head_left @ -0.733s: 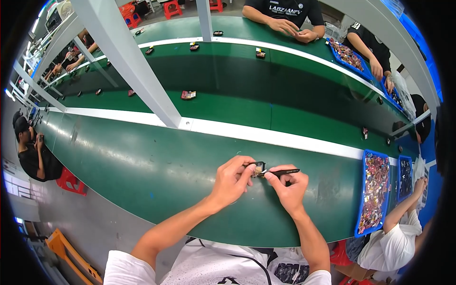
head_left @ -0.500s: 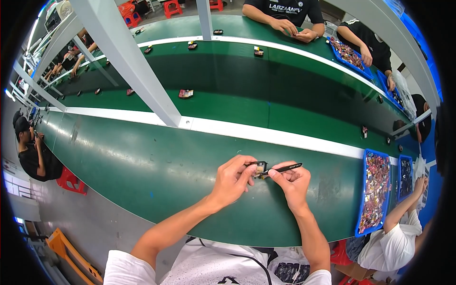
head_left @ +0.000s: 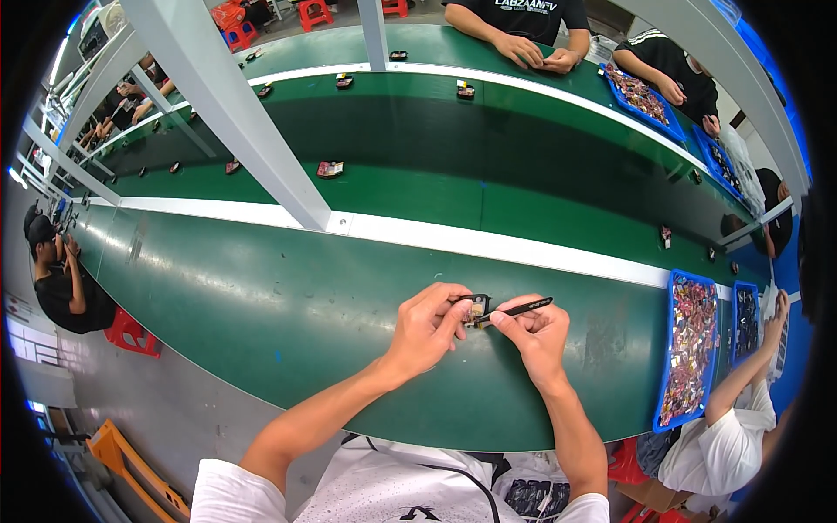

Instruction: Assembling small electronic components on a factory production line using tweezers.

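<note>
Over the green tabletop, my left hand is closed on a small black-framed part with a pale, brownish inside. My right hand pinches dark tweezers that slant up to the right. The lower end of the tweezers reaches the near edge of the part; the exact contact is too small to tell. Fingertips of both hands almost meet around the part and cover some of it.
At the right stand a blue tray of small reddish parts and a second blue tray of dark pieces. Beyond a white rail, a green conveyor belt carries small assemblies. A grey post rises at left. Co-workers sit around.
Assemblies on the belt have shifted slightly to the left. My hands, the part and the tweezers have hardly moved. The co-worker's arm at the far right has risen a little.
</note>
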`<state>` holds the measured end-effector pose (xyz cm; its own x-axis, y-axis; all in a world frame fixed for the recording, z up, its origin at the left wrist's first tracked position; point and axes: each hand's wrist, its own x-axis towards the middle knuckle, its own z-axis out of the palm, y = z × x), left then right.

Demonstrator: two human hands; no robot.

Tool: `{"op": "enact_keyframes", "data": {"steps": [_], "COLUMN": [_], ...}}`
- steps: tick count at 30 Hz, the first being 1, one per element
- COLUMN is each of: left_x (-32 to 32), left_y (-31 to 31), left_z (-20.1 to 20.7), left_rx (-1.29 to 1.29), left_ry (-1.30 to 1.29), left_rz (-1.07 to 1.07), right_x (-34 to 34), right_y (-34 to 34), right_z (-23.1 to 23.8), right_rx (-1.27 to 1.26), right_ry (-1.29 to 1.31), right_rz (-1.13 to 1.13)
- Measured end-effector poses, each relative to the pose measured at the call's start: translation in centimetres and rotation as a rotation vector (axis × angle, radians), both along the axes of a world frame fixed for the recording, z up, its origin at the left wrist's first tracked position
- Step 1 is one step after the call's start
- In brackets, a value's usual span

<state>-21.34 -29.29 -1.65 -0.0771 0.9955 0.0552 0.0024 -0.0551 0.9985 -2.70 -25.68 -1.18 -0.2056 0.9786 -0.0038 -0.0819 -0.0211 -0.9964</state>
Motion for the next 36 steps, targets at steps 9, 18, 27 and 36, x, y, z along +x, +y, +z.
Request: {"op": "enact_keyframes", "data": {"steps": [9,18,27,36], "left_x": [-0.6,-1.2,-1.2,-1.4], "left_y": [0.4,0.6,0.5,0.7], "left_z": [0.1,-0.1,0.1,-0.2], "left_rx": [-0.164,-0.182,-0.183,-0.192], "left_ry": [-0.206,-0.28,-0.3,-0.341], "left_rz": [-0.111,-0.147,-0.127,-0.127], "right_x": [0.0,-0.5,-0.5,-0.6], "right_y": [-0.3,-0.7,-0.7,-0.9], "right_z": [0.4,0.1,-0.1,-0.2], "right_rx": [0.099,0.387,0.387,0.408], "right_ry": [-0.028,-0.201,-0.212,-0.237], "right_rz": [-0.023,-0.12,-0.126,-0.128]}}
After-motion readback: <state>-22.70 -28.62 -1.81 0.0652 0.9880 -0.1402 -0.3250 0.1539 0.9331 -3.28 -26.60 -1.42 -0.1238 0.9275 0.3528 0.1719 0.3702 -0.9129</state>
